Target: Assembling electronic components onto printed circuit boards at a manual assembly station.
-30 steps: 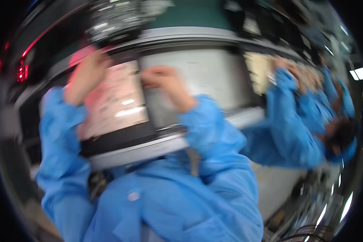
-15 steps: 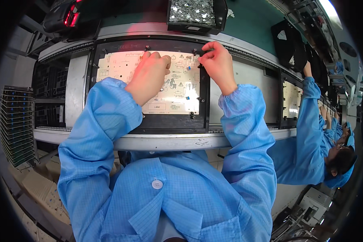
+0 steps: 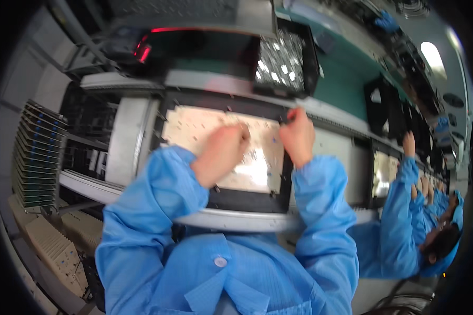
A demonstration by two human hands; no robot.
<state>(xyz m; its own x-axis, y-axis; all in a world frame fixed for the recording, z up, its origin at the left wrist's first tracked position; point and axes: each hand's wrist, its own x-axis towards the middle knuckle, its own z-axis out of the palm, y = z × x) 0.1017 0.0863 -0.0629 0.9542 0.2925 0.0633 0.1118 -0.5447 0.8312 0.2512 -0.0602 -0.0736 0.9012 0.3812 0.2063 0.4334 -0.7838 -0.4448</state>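
A pale printed circuit board [image 3: 186, 127] with small blue parts lies in a black frame [image 3: 242, 200] on the conveyor. Over the middle of the board is my left hand [image 3: 219, 155], its fingers curled together. Whatever they may hold is hidden. My right hand [image 3: 298, 139] is at the frame's upper right corner, fingers drawn together beside the board's edge. A small dark thing shows at its fingertips, too blurred to name. Glare covers the board's lower right part.
A black bin [image 3: 307, 60] of shiny small parts stands beyond the conveyor. To the left rises a rack of stacked boards [image 3: 41, 157]. A co-worker in blue [image 3: 397, 231] reaches across the line at right, near another framed board [image 3: 384, 170]. Red lights [image 3: 142, 50] glow at upper left.
The whole view has swung, so the scene sits lower and tilted, and it is blurrier. My left fingers have curled in more; my right hand stays by the frame's upper right corner.
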